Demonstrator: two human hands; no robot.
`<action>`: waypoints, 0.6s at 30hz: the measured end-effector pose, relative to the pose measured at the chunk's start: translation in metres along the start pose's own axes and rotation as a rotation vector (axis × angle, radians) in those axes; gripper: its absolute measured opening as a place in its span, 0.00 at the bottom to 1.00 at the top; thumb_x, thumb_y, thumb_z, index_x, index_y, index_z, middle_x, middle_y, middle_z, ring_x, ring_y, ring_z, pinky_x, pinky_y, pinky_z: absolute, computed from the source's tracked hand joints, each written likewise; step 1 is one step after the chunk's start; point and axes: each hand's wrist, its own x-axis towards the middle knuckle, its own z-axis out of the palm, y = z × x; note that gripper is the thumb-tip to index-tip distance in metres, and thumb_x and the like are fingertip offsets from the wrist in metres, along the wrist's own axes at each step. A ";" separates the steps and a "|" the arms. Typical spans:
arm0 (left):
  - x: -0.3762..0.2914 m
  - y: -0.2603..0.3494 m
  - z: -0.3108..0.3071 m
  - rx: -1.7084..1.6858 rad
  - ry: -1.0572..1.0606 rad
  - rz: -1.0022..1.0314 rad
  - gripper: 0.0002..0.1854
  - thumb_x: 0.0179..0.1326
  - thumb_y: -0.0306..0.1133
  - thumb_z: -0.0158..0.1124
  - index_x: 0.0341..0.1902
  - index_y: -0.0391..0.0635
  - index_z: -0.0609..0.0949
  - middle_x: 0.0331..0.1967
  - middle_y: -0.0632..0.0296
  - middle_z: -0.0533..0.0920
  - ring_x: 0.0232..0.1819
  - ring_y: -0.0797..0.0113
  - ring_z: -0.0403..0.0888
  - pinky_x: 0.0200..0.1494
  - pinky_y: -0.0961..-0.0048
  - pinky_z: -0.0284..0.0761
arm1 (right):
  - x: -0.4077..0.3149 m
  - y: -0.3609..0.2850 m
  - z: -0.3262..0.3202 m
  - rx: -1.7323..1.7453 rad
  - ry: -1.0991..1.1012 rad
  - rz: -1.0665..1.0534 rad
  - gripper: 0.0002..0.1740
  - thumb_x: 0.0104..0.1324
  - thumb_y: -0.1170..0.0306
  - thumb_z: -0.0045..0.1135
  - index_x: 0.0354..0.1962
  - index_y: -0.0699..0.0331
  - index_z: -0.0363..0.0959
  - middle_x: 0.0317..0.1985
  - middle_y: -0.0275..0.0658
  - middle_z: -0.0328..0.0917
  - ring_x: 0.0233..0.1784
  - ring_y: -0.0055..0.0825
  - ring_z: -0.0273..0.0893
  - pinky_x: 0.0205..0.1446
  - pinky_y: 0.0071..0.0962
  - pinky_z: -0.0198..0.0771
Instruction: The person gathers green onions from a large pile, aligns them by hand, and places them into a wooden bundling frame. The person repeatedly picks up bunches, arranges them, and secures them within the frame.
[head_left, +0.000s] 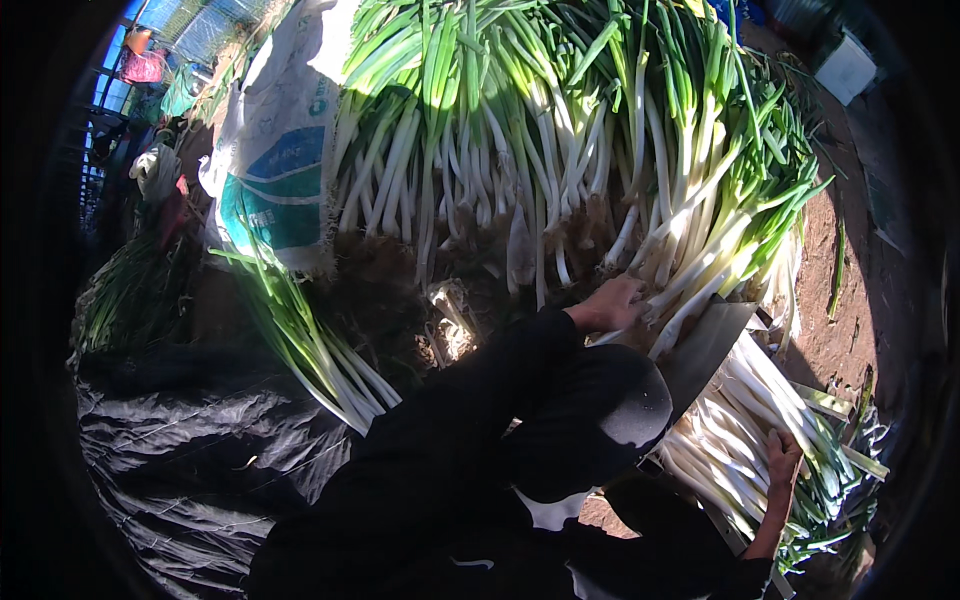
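A wide row of large green onions, white stalks toward me and green leaves away, lies before me. At its right end, my left hand reaches among the root ends of several stalks. Its fingers are bent and partly hidden, so a grip cannot be made out. To my lower right is a pile of clean white stalks with green tops. My right hand rests against the outer side of this pile, fingers curled; whether they enclose a stalk is unclear. A flat grey panel stands between the two groups.
A printed white woven sack covers the row's left end. A few green onions lie left of my arm, by a black sheet. My bent knee is near the panel. A white box sits far right.
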 end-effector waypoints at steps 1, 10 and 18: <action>-0.016 -0.016 -0.007 0.030 0.086 -0.033 0.24 0.66 0.37 0.62 0.59 0.33 0.78 0.54 0.40 0.81 0.59 0.50 0.79 0.62 0.62 0.72 | 0.000 0.004 -0.001 0.010 -0.002 0.003 0.08 0.68 0.69 0.63 0.35 0.67 0.81 0.25 0.24 0.74 0.29 0.11 0.65 0.34 0.19 0.63; -0.187 -0.212 -0.159 0.267 0.926 -0.820 0.18 0.61 0.37 0.63 0.47 0.35 0.82 0.45 0.40 0.84 0.52 0.42 0.82 0.56 0.55 0.76 | -0.006 -0.002 -0.006 -0.100 0.013 0.033 0.09 0.71 0.70 0.60 0.38 0.69 0.80 0.30 0.26 0.75 0.33 0.11 0.65 0.37 0.19 0.63; -0.202 -0.288 -0.165 0.315 0.770 -1.074 0.23 0.54 0.39 0.67 0.51 0.39 0.79 0.51 0.39 0.82 0.57 0.37 0.77 0.62 0.48 0.71 | -0.011 -0.020 -0.005 -0.116 0.015 0.107 0.12 0.72 0.67 0.57 0.39 0.69 0.80 0.32 0.28 0.78 0.36 0.13 0.69 0.43 0.19 0.66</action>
